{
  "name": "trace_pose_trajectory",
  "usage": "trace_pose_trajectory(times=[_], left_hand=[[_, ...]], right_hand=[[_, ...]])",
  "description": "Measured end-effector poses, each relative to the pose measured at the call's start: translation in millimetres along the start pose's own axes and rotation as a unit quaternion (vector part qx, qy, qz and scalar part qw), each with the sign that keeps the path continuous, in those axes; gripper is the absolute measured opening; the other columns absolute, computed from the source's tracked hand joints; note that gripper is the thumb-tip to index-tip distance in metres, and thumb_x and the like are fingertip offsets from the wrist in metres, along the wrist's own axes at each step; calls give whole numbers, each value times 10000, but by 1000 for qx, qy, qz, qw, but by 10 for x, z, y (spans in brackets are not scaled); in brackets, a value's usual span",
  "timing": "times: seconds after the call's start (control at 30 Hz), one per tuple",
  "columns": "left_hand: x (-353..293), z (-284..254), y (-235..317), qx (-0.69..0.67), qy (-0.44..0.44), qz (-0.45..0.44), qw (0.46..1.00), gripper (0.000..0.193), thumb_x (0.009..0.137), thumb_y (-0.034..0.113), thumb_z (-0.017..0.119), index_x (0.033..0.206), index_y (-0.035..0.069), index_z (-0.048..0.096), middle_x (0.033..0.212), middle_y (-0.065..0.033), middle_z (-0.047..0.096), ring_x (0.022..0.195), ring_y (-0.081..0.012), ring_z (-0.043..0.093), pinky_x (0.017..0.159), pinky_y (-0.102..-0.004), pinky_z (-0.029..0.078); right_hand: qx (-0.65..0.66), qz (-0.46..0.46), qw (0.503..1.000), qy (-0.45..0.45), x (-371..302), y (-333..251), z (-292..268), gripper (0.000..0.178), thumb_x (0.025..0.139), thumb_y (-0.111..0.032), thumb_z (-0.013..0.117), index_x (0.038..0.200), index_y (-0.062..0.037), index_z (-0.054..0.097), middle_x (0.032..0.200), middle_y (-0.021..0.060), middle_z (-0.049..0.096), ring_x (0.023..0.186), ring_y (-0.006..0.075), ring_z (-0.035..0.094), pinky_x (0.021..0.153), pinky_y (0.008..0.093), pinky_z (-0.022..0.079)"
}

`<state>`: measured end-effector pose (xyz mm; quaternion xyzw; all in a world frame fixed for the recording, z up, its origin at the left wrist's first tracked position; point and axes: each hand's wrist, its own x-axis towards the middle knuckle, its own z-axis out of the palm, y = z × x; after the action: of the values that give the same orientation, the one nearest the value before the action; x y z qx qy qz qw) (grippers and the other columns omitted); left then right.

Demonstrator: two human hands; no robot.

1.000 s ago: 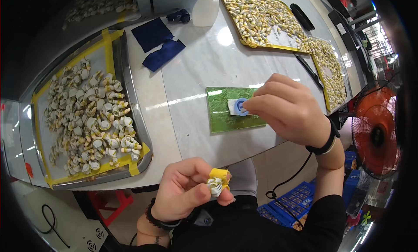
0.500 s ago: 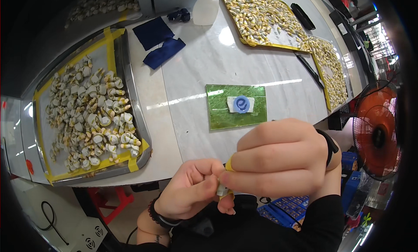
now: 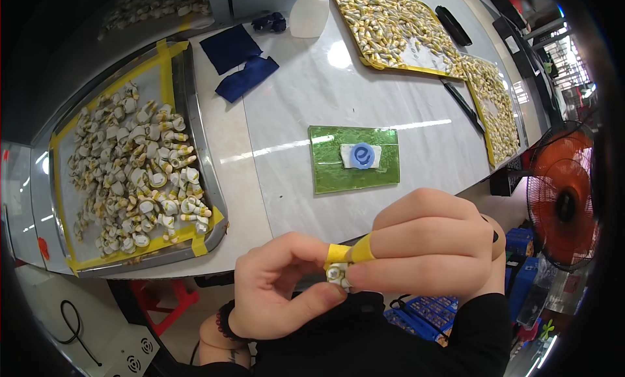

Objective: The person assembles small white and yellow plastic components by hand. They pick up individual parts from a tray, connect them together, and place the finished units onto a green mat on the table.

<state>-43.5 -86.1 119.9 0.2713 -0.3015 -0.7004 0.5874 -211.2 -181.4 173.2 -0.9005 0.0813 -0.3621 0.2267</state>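
In front of my body, low in the head view, both hands meet around a small white piece with yellowish marks [image 3: 336, 273]. My left hand [image 3: 277, 282] is closed, its thumb under the piece and its index finger above it. My right hand [image 3: 430, 243] pinches the same piece from the other side, fingers curled. Yellow wraps [image 3: 362, 249] cover the index fingertips. Parts of the piece are hidden by the fingers. Beyond the hands lies a green slab [image 3: 323, 172] carrying a round blue pad [image 3: 362, 156] on a white patch.
At left stands a metal-rimmed tray [image 3: 211, 201] heaped with white-and-yellow pieces. Two yellow-edged trays [image 3: 416, 71] of small yellow-and-white pieces sit at far right, beside a dark pen-like tool [image 3: 463, 106]. Blue cloths [image 3: 247, 79] and a white bottle [image 3: 308, 15] lie behind; an orange fan [image 3: 561, 195] is right.
My hands have turned, bringing the white piece and the yellow wraps into clearer view. My right hand has shifted slightly down and right; the left thumb now extends below the piece.
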Motion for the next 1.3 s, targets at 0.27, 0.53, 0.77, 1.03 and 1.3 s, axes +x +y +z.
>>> trace_pose_trajectory(times=[0.27,0.53,0.77,1.03,1.3], left_hand=[[-6,-22,20,136,5,64,989,266,726,-9,726,952,-74,602,888,-139,652,834,-156,633,737,-253,488],[49,16,-24,204,21,68,976,257,695,15,742,916,-60,634,853,-132,658,775,-169,634,718,-262,488],[-50,-156,-58,178,109,65,976,306,737,84,724,953,-69,570,850,-151,632,784,-184,621,719,-290,502],[-35,-177,-18,166,103,30,980,332,733,83,733,970,-74,561,856,-147,617,796,-192,618,733,-312,502],[-30,-182,-33,154,83,45,984,306,724,54,723,955,-75,569,851,-146,617,801,-206,618,732,-317,509]], right_hand=[[-12,-39,999,-17,-48,-34,-28,151,665,-16,707,809,-3,664,794,85,616,647,174,561,540,239,478],[-109,9,993,-45,-81,-193,-301,85,740,-78,653,774,0,664,794,85,624,650,176,569,568,266,473],[-409,322,849,88,-558,691,-1925,214,774,-117,663,968,-32,631,960,27,652,845,127,584,660,244,454],[-316,546,775,-41,-1778,1630,-2448,164,730,-104,654,847,-4,597,738,81,605,675,153,556,608,285,447],[-390,477,783,-85,-1648,1536,-2271,101,717,-37,598,810,-7,570,724,149,591,660,258,572,605,332,451]])
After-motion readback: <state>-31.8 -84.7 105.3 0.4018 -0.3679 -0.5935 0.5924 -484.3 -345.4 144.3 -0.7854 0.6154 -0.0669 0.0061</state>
